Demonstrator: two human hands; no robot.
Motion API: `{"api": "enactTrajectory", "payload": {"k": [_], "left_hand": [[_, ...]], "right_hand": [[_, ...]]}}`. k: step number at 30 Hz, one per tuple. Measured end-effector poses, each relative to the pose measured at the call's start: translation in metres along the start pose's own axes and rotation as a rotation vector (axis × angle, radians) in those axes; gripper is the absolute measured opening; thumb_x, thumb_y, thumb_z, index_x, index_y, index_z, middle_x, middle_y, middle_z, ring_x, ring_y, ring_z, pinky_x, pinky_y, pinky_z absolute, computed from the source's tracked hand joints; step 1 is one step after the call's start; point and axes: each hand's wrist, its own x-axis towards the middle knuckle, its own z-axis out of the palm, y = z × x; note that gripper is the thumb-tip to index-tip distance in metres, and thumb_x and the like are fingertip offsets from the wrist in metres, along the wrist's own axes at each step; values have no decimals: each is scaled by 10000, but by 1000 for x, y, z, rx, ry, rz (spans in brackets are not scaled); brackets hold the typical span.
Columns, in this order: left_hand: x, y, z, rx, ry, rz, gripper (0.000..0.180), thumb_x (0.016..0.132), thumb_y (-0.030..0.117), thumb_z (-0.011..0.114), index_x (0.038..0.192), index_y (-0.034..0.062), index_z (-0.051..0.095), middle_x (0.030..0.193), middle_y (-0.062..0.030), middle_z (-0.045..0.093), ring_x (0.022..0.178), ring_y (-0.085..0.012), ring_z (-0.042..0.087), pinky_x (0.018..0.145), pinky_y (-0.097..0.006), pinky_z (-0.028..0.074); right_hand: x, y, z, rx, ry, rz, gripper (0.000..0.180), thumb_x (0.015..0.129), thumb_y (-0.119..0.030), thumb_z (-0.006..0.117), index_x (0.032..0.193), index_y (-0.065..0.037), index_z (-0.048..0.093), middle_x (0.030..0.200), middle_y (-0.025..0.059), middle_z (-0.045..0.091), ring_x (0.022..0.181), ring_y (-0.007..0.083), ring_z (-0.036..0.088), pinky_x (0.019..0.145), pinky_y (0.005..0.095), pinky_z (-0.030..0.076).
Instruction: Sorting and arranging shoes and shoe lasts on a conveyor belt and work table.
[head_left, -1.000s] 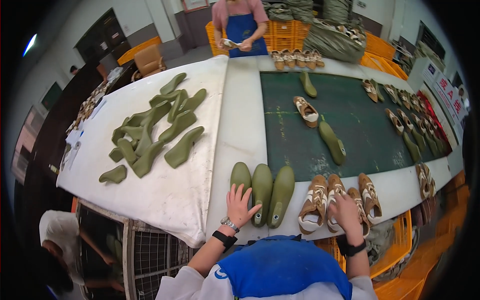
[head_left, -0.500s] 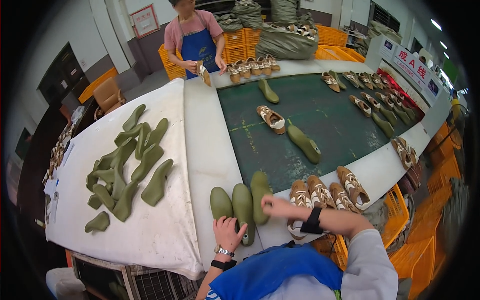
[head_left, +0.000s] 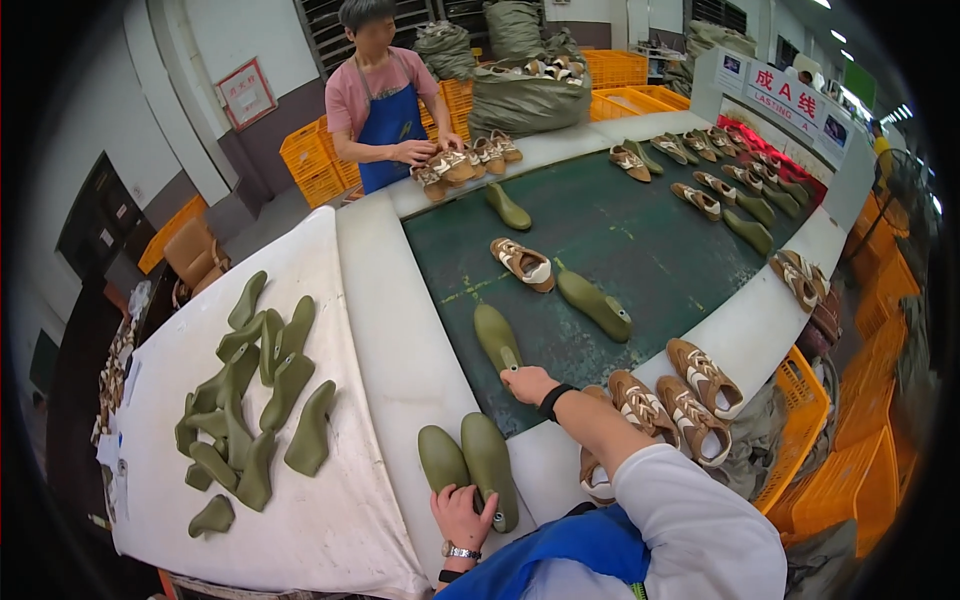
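My right hand [head_left: 528, 384] is closed on the heel end of a green shoe last [head_left: 495, 335], which points away from me over the near left part of the dark green belt [head_left: 620, 250]. My left hand [head_left: 464, 518] lies, fingers spread, across the heel ends of two more lasts: the left one [head_left: 440, 455] and the right one [head_left: 487, 458], side by side on the white ledge. Farther up the belt are a brown-and-white shoe [head_left: 522, 263], a green last [head_left: 594, 304] beside it and another last [head_left: 508, 207] beyond.
Several lasts lie heaped on a white-covered table [head_left: 340, 490] at left. Brown shoes [head_left: 704, 378] stand by my right forearm, and more shoes and lasts line the belt's far right. Across the belt, a co-worker [head_left: 385, 120] handles shoes. Orange crates [head_left: 795, 430] stand at right.
My right hand has moved the third last forward from the ledge to the belt. The left hand stays on the other two. The co-worker's shoe has come down to the row of shoes.
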Motion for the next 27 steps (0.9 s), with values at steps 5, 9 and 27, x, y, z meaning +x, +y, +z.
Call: {"api": "enactTrajectory", "payload": {"k": [5,9,27], "left_hand": [[-1,4,-4,5,8,27,317,672,331,714,830,64,651,824,-90,627,938,-298,525,910,-461,340],[1,2,-1,2,7,54,309,688,323,703,834,56,650,839,-109,622,936,-311,521,895,-455,349],[-5,-6,6,36,-52,63,328,746,333,664,890,38,647,870,-96,625,974,-289,513,954,-479,308]], "right_hand": [[-19,7,-33,17,-159,-70,281,793,-127,494,1067,-162,548,973,164,625,939,336,597,776,443,465],[-59,26,-82,85,-113,-191,372,754,-177,536,1122,-138,578,1037,148,624,959,333,588,797,420,470],[-280,-11,-49,130,-18,-128,307,770,-273,632,1030,-112,606,811,151,639,778,336,618,686,424,485]]}}
